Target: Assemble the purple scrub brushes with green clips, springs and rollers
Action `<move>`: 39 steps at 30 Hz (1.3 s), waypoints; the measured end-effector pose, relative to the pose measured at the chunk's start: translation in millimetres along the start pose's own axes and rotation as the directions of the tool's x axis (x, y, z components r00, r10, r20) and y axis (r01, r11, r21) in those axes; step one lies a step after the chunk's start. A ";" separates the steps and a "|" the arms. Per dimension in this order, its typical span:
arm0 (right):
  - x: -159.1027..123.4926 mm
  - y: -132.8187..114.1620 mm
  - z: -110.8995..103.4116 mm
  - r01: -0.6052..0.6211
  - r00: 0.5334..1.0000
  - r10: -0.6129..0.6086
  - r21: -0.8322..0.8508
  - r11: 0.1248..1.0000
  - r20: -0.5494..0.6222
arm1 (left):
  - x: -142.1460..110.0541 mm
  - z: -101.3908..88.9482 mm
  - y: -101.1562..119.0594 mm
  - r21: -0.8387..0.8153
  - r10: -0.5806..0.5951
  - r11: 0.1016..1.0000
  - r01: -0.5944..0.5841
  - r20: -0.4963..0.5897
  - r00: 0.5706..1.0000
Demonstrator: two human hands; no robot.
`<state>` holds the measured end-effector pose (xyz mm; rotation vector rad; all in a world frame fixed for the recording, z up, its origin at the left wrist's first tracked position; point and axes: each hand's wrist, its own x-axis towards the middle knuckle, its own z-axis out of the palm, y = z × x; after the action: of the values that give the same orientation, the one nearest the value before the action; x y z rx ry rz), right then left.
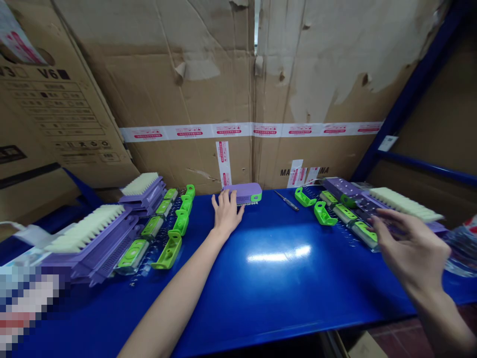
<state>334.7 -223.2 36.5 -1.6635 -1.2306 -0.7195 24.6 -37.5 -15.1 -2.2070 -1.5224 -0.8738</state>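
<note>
My left hand (225, 213) reaches to the back of the blue table (276, 278), fingers spread and touching a purple brush with a green end piece (244, 192). My right hand (408, 242) hovers open at the right, fingers apart, just above a row of green and clear parts (350, 215) and beside purple brushes with white bristles (400, 204). It holds nothing that I can see.
At the left lie stacked purple brushes with white bristles (91, 231), a row of green and clear parts (149, 229) and green handles (175, 233). Two green handles (315, 204) and a small metal tool (286, 200) lie at the back. Cardboard boxes (231, 89) wall the rear.
</note>
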 end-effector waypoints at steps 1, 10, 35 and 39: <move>2.8 -3.6 4.1 -0.051 0.998 0.050 0.055 0.997 0.025 | 0.0 -0.1 0.1 -0.002 -0.001 1.000 0.001 -0.001 1.000; 34.0 -51.8 67.2 -0.389 0.908 0.239 0.480 0.786 0.345 | -0.3 1.3 -3.9 -0.064 0.047 0.997 -0.048 -0.019 0.999; 17.5 -84.6 143.3 -0.453 0.869 0.184 0.587 0.671 0.459 | -1.7 -12.8 4.6 -0.044 0.232 0.972 -0.232 0.003 0.973; 16.7 -83.5 139.8 -0.387 0.900 0.165 0.564 0.730 0.404 | -2.1 -11.9 4.2 -0.019 0.245 0.969 -0.245 -0.022 0.969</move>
<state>252.8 -82.4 20.6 -1.3598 -1.2227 0.1873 24.4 -47.5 -7.0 -2.3312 -1.2018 -0.8330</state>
